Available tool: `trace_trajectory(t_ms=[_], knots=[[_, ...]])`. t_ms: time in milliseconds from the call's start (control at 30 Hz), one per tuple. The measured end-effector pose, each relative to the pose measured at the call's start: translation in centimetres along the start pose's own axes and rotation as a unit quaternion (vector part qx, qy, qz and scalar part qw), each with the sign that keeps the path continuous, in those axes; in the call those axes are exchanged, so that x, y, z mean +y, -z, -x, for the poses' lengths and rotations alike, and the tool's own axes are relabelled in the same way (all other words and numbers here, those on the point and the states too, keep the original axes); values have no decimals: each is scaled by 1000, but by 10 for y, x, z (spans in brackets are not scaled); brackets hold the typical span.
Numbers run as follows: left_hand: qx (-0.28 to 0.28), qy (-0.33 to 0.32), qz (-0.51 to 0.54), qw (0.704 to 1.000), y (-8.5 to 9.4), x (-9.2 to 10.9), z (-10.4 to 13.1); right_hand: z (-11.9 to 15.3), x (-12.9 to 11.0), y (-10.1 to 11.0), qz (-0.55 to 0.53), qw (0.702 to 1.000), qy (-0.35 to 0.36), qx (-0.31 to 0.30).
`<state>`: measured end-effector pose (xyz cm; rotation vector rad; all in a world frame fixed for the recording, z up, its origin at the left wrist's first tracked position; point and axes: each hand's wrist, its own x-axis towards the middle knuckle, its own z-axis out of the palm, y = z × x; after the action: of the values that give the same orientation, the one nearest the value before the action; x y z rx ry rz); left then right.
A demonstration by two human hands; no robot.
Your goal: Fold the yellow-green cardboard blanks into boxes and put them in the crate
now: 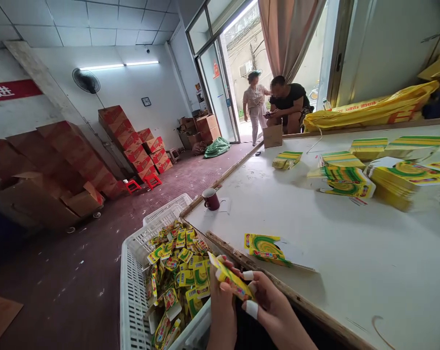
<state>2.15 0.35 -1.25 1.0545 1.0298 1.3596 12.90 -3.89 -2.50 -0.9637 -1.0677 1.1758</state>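
Observation:
Between my two hands is a small yellow-and-green printed carton [232,282], tilted, above the table edge beside the crate. My left hand [222,296] is wrapped around its left side. With white tape on several fingertips, my right hand [269,306] pinches its right end. Just beyond my hands, a small stack of flat carton blanks [267,248] in the same print lies on the white table [351,243]. Left of my hands, a white plastic crate [127,287] holds many small yellow cartons [194,274].
A maroon mug [211,200] stands near the table's left corner. Piles of carton blanks [405,180] lie at the far right. Two people [293,104] are by the doorway. Stacked red cardboard boxes [127,146], red stools [152,181] and a green sack [217,147] are on the floor.

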Motion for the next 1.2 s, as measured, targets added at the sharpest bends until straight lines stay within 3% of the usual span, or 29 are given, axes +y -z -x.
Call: trace_trajectory(t_ms=[133, 233, 300, 367, 433, 500, 533, 600, 667, 700, 767, 833, 900, 1067, 1200], knots=[[-14, 39, -33, 999, 11, -7, 0, -3, 0, 15, -6, 1000, 16, -2], [-27, 30, -58, 998, 18, 1, -5, -6, -2, 31, 104, 991, 73, 44], [-29, -33, -70, 997, 23, 16, -8, -7, -7, 44, 233, 956, 149, 96], [-49, -104, -117, 986, 27, 35, -9, -6, -16, 52, 364, 898, 218, 119], [-114, -96, -230, 962, 27, 52, -7, -3, -24, 52, 447, 851, 262, 83], [-204, -54, -309, 927, 22, 58, -4, 3, -28, 43, 465, 834, 296, 30], [-244, -32, -333, 910, 18, 57, -2, 5, -28, 37, 453, 837, 304, 28], [-274, -11, -361, 891, 11, 48, 3, 9, -25, 26, 395, 867, 285, 105], [-237, -16, -379, 894, 5, 36, 8, 10, -20, 20, 268, 917, 201, 216], [-213, -20, -383, 899, 3, 31, 11, 10, -18, 19, 180, 945, 140, 233], [-189, -22, -379, 906, 1, 24, 16, 8, -16, 19, -7, 986, -2, 166], [-188, -27, -372, 909, 1, 21, 20, 7, -16, 21, -136, 982, -127, 46], [-197, -48, -367, 908, 1, 18, 24, 5, -16, 21, -180, 966, -185, -10], [-222, -106, -377, 893, 3, 16, 23, 4, -12, 18, -150, 981, -123, 7], [-254, -96, -410, 871, 2, 14, 18, 11, -3, 16, 31, 999, 4, 30]])
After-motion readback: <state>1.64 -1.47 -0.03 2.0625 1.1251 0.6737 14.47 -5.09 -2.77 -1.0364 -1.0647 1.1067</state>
